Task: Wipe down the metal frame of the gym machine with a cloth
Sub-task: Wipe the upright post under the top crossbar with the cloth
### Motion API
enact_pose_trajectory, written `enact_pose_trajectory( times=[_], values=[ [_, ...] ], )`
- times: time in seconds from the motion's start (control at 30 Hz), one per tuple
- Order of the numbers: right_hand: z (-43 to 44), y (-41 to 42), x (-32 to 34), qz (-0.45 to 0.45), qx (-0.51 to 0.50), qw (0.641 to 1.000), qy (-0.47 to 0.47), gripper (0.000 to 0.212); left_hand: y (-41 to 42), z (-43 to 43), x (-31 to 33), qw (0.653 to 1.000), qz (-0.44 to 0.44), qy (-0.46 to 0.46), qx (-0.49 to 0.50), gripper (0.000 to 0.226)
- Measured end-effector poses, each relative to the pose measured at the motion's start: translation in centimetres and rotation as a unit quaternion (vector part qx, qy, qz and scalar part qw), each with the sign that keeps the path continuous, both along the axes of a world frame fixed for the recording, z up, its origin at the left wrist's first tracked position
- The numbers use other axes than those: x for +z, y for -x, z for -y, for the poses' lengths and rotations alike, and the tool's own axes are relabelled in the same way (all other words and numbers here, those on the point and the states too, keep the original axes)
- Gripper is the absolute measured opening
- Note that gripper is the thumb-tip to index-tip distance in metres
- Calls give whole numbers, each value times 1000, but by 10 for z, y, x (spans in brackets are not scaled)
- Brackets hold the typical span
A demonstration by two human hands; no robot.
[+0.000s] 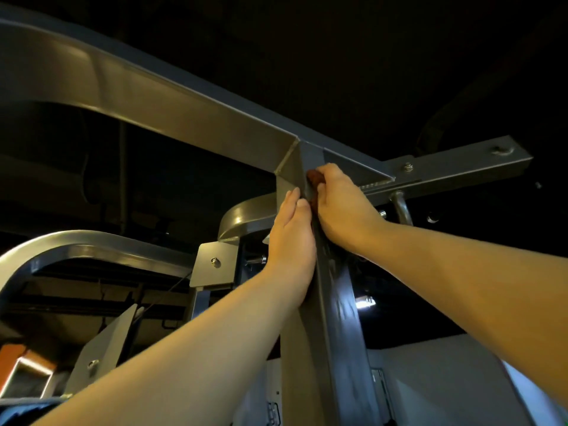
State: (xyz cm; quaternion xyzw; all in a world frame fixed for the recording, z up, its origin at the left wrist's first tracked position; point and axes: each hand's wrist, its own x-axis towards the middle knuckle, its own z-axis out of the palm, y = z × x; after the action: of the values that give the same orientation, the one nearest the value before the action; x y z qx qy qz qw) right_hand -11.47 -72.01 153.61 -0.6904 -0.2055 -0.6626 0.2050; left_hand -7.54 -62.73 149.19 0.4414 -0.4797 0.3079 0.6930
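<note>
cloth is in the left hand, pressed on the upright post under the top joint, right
No: the head view shows the right hand gripping the cloth, pressed on the upright post under the top joint; the left hand rests flat on that post.

**Bare hands, bare forearms**

Both of the person's arms are uncovered along their whole visible length. The left forearm (pixel 184 348) enters from the bottom edge of the picture, slim and smooth, and narrows to the wrist. The left hand (pixel 292 238) shows its back, with long fingers and two short, rounded fingernails (pixel 302 203) at the tips. The right forearm (pixel 461 265) enters from the right edge and looks broader in the picture, bare to the wrist as well. The right hand (pixel 341 207) shows its back and knuckles, and its fingertips are hidden. Dim, warm light falls on both arms.
</note>
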Motion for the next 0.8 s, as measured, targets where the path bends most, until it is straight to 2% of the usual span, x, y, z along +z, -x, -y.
enact_pose_trajectory(
  times=[0.13,0.27,0.5,0.7,0.8],
  values=[
    [4,-1,-18,5,39,999,33,27,4,5,8,1000,8,10,-2,46],
    [12,-8,-58,44,20,996,72,39,-4,5,5,999,6,16,-29,45],
    [10,2,7,11,-11,1000,24,32,-8,6,7,999,15,29,19,46],
    [18,-5,-47,15,26,997,67,34,-5,6,4,999,1,26,-26,47],
    [22,-3,-30,16,-2,997,79,36,-5,7,3,999,5,29,-16,47]
  ],
)
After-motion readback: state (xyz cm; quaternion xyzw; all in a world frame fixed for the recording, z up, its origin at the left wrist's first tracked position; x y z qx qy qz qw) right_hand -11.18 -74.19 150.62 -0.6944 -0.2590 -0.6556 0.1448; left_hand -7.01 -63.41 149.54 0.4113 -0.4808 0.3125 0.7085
